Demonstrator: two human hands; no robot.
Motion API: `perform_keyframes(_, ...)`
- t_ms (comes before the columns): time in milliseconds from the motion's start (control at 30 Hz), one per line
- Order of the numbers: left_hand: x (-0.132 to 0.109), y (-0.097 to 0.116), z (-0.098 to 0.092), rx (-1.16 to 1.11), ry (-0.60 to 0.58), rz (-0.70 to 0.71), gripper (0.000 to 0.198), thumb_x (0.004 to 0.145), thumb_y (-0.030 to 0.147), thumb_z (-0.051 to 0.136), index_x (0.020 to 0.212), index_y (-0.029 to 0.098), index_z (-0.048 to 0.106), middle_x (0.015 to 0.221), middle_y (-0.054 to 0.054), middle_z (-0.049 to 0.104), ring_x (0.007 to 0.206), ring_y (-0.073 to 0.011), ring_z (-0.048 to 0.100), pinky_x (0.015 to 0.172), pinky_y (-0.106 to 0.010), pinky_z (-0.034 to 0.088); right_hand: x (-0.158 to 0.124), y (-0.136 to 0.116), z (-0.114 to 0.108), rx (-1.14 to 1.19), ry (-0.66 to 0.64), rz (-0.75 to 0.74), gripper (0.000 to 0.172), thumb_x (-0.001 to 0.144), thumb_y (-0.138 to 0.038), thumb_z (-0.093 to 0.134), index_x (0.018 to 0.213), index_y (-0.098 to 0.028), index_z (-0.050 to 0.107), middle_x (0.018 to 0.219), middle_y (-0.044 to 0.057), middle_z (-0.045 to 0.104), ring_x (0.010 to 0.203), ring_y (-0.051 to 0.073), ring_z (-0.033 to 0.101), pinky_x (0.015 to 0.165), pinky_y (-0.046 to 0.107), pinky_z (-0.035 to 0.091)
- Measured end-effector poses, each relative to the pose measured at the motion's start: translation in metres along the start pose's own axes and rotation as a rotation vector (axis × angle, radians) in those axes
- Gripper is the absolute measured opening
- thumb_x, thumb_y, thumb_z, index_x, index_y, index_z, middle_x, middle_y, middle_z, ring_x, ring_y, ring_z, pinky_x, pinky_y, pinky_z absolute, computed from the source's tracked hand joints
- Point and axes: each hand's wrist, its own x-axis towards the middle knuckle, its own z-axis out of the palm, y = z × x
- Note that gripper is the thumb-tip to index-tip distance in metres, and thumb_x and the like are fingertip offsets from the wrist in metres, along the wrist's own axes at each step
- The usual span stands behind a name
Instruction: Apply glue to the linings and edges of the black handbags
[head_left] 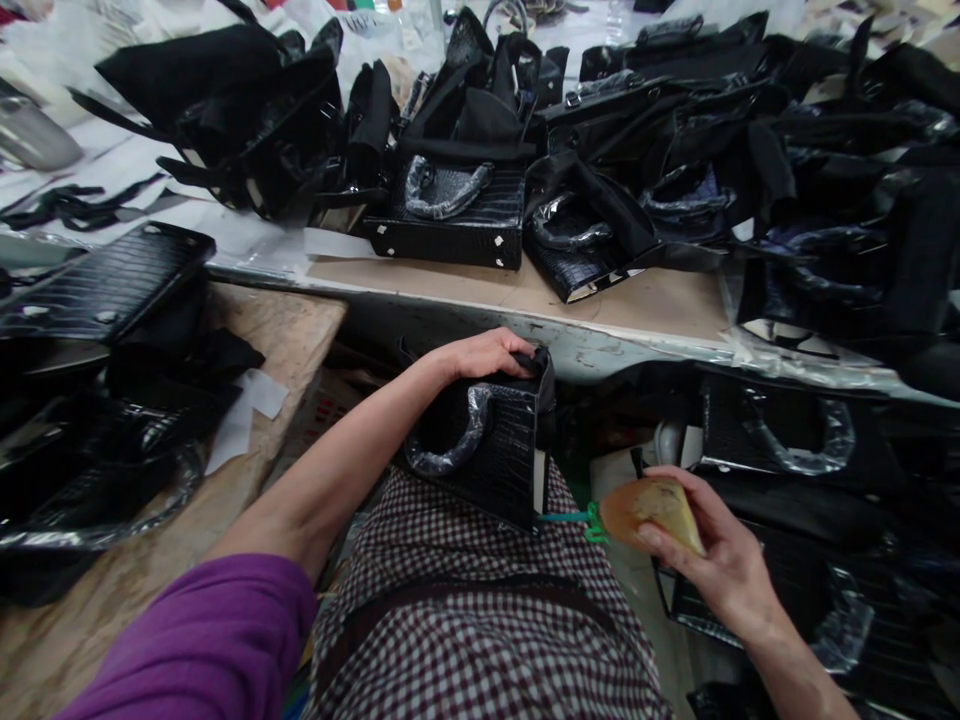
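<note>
A black crocodile-textured handbag (501, 450) with a plastic-wrapped handle stands on my lap, on a checked apron. My left hand (491, 352) is closed over its top edge. My right hand (712, 545) is wrapped round a tan wooden-handled tool (651, 510) whose thin teal tip (564, 517) touches the bag's lower side edge.
The workbench (517, 290) ahead is heaped with several black handbags (457, 200). More bags lie on a wooden surface (292, 340) at left and stacked low at right (780, 440). White paper scraps (247, 410) lie at left.
</note>
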Motion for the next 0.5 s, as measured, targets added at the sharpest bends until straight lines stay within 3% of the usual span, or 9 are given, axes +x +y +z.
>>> perform_keyframes(100,-0.004,0.003,-0.002,0.017,0.007,0.007,0.024,0.065,0.022,0.070,0.086,0.012,0.075,0.075,0.001,0.067,0.074,-0.0158,0.060,0.075,-0.027,0.047,-0.005,-0.004,0.002,0.086,0.026,0.107,0.052,0.072,-0.042,0.086,0.117,-0.027,0.066,0.098,0.004,0.070,0.072,0.023,0.065,0.048,0.024,0.053)
perform_keyframes(200,-0.017,0.014,-0.007,0.076,0.078,0.041,0.018,0.069,0.022,0.068,0.084,0.012,0.074,0.075,0.001,0.067,0.075,-0.0159,0.059,0.076,-0.029,0.048,-0.006,-0.003,0.004,0.283,0.108,0.195,0.051,0.074,-0.046,0.082,0.118,-0.026,0.066,0.090,0.003,0.067,0.058,0.018,0.056,0.037,0.022,0.044)
perform_keyframes(367,-0.068,0.044,-0.007,0.391,0.347,0.239,0.012,0.082,0.020,0.064,0.088,0.015,0.073,0.092,-0.003,0.070,0.093,-0.0196,0.065,0.092,-0.033,0.050,-0.003,0.012,0.002,0.637,0.246,0.145,0.048,0.084,-0.048,0.069,0.124,-0.022,0.064,0.080,0.006,0.066,0.049,0.018,0.051,0.034,0.026,0.042)
perform_keyframes(500,-0.117,0.053,0.016,0.548,0.584,0.301,0.014,0.092,0.019,0.058,0.096,0.016,0.071,0.105,-0.007,0.071,0.098,-0.0190,0.067,0.091,-0.029,0.052,0.001,0.017,0.003,0.628,0.325,0.109,0.044,0.085,-0.043,0.070,0.123,-0.021,0.065,0.086,0.008,0.068,0.054,0.019,0.055,0.037,0.027,0.045)
